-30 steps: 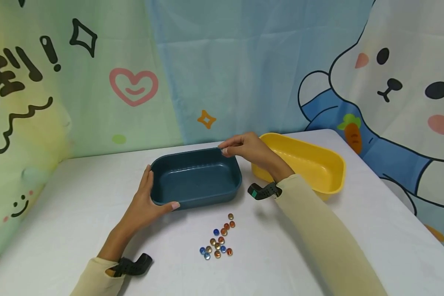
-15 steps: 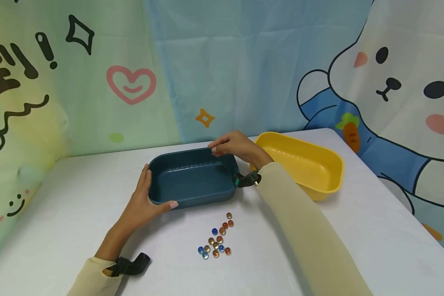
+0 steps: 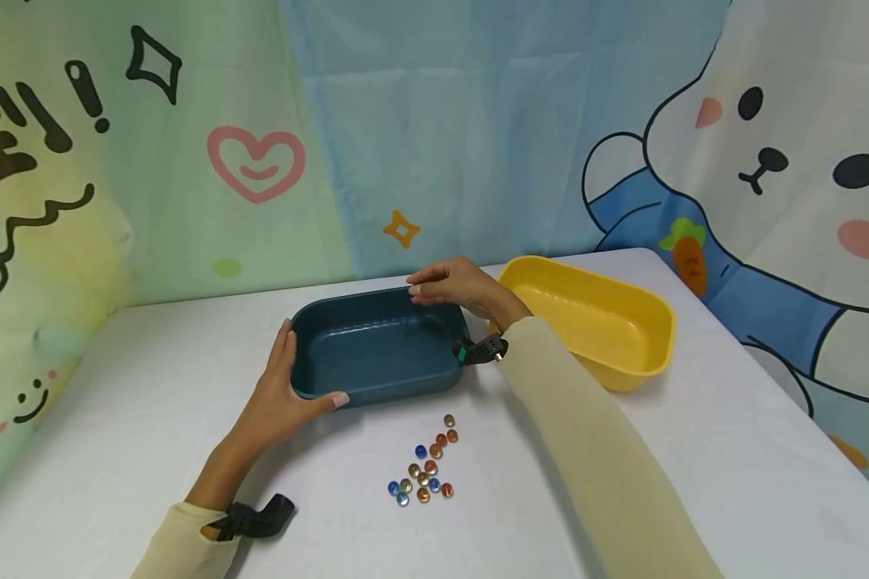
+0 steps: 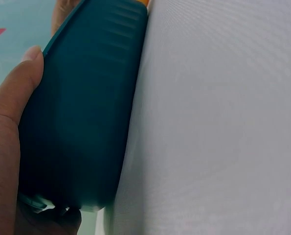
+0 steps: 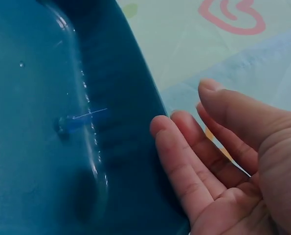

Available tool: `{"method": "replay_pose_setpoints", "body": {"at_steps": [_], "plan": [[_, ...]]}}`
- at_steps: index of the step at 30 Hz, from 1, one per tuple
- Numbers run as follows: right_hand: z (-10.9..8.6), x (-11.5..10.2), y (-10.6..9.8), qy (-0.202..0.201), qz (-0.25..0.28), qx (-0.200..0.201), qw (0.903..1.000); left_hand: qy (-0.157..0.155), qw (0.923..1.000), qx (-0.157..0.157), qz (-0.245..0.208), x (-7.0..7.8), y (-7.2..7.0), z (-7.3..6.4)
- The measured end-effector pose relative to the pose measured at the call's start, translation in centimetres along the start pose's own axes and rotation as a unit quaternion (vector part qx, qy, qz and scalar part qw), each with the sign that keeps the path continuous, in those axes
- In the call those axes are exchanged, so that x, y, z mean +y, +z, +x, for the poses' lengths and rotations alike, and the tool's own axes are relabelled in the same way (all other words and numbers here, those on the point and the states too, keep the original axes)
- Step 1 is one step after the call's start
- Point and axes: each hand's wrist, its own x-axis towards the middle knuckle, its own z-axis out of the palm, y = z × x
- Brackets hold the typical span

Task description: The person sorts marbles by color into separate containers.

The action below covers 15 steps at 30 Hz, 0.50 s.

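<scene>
A dark blue plastic basin (image 3: 380,346) stands on the white table. My left hand (image 3: 286,394) grips its near left corner, thumb (image 4: 33,63) at the front rim and fingers along the left end. At the far right part of the rim is my right hand (image 3: 463,288). In the right wrist view, its fingers (image 5: 184,161) rest loosely at the basin's rim while the thumb (image 5: 223,100) stays apart, holding nothing. In front of the basin lie several glass marbles (image 3: 423,479), blue, amber and orange-red. A blurred blue streak (image 5: 84,120) shows inside the basin; what it is, I cannot tell.
A yellow basin (image 3: 623,330) stands to the right, partly behind my right wrist. White cloth covers the table (image 3: 152,378). Behind hangs a printed curtain (image 3: 463,145) with cartoon figures. Black bands (image 3: 257,519) are on both wrists.
My right hand has shifted left along the basin's far rim, then nearly stopped. The left hand keeps its grip. Basin and marbles look unmoved apart from a slight shift of the view.
</scene>
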Motion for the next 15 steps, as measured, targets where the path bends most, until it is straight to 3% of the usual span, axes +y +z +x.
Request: {"method": "replay_pose_setpoints", "body": {"at_steps": [15], "plan": [[0.0, 0.3, 0.21, -0.004, 0.019, 0.012, 0.9997, 0.001, 1.0, 0.004, 0.001, -0.01, 0.08, 0.01]]}}
